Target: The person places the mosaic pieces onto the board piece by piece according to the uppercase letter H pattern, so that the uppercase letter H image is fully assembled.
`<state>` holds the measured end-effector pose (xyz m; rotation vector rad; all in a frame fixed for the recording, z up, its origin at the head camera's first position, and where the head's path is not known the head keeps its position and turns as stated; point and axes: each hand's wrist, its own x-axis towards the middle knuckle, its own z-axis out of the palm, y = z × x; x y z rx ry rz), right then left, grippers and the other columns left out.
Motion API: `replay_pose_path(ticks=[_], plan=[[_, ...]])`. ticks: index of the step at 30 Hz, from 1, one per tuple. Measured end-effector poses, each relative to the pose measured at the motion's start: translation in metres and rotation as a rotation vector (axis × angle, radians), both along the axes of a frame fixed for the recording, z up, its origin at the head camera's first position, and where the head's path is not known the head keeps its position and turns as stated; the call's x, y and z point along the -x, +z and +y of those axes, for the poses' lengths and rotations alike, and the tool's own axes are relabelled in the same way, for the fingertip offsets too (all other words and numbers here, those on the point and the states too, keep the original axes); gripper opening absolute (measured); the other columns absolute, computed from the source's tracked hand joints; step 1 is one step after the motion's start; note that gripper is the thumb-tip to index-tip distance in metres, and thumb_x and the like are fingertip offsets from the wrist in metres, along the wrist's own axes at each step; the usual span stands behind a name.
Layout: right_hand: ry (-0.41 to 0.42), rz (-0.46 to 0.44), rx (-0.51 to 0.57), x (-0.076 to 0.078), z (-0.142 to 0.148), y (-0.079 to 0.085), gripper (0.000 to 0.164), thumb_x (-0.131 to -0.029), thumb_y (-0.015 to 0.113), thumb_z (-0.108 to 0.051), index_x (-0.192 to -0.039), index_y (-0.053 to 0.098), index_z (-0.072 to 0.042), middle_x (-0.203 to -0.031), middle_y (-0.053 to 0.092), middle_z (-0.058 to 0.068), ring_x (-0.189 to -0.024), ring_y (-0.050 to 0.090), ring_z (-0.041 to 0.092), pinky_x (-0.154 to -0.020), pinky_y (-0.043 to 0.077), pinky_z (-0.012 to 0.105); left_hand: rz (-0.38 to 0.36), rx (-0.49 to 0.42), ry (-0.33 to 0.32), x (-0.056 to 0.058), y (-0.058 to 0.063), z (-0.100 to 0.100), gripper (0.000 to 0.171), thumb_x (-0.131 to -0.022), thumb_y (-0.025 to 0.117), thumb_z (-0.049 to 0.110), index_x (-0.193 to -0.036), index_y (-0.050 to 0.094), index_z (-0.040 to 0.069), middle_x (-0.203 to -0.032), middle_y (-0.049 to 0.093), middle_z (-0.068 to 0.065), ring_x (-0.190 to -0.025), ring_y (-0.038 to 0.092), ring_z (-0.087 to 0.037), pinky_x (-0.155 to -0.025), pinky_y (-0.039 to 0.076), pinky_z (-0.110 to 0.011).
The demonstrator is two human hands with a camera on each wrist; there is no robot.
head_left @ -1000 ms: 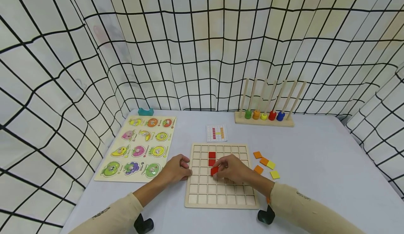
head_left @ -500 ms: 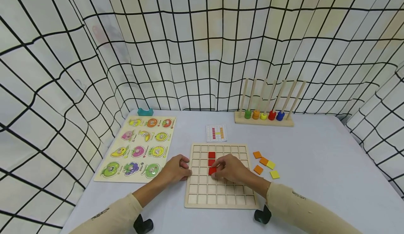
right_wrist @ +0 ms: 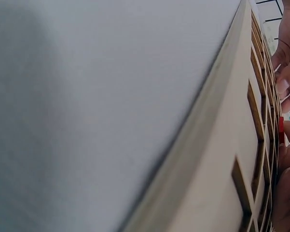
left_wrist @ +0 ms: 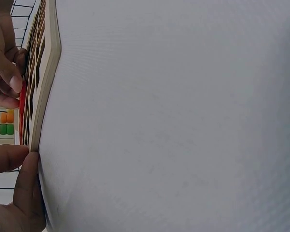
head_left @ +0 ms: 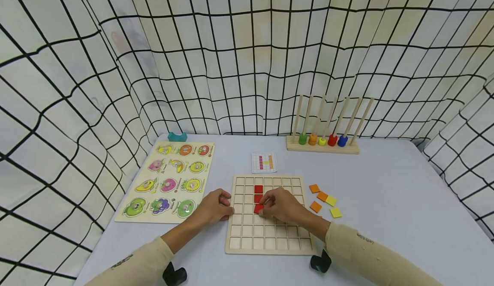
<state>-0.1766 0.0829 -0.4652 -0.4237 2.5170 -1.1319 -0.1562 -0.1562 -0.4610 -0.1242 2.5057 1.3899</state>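
Note:
A wooden grid board [head_left: 247, 245] lies flat in the middle of the table. Two red square tiles, the upper one [head_left: 258, 189] and one below it, sit in one column of its cells. My right hand [head_left: 283, 206] pinches a third red tile [head_left: 258, 209] by its right side, at the cell just under them. In the left wrist view this red tile [left_wrist: 22, 99] shows edge-on, right at the board's surface under thumb and fingers. My left hand [head_left: 214, 206] grips the board's left edge; the left wrist view shows its thumb and a finger [left_wrist: 9, 158] meeting at that edge.
Loose orange tiles [head_left: 315, 207] and yellow tiles [head_left: 335, 212] lie right of the board. A pattern card [head_left: 264, 162] lies behind it. On the left is a fruit puzzle board [head_left: 154, 197]; a peg abacus [head_left: 322, 146] stands back right. Black netting [head_left: 239, 73] surrounds the table.
My right hand has moved slightly left with the third red tile, which now lines up under the other two. My left hand stays at the board's edge.

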Motion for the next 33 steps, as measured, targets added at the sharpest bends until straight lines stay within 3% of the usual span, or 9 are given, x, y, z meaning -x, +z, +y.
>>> replay_pose_path(ticks=[33], plan=[[0.026,0.040,-0.044,0.0033,-0.0048,0.0026,0.023,-0.079,0.085,-0.019,-0.100,0.076,-0.016,-0.074,0.061,-0.004,-0.071,0.054,0.014,-0.062,0.047,0.027,0.003,-0.019,-0.005,-0.0010,-0.0003,-0.0015,0.037,-0.080,0.074,0.002,-0.115,0.060,-0.001,-0.094,0.057,-0.009,-0.077,0.062,-0.016,-0.067,0.061,-0.028]])
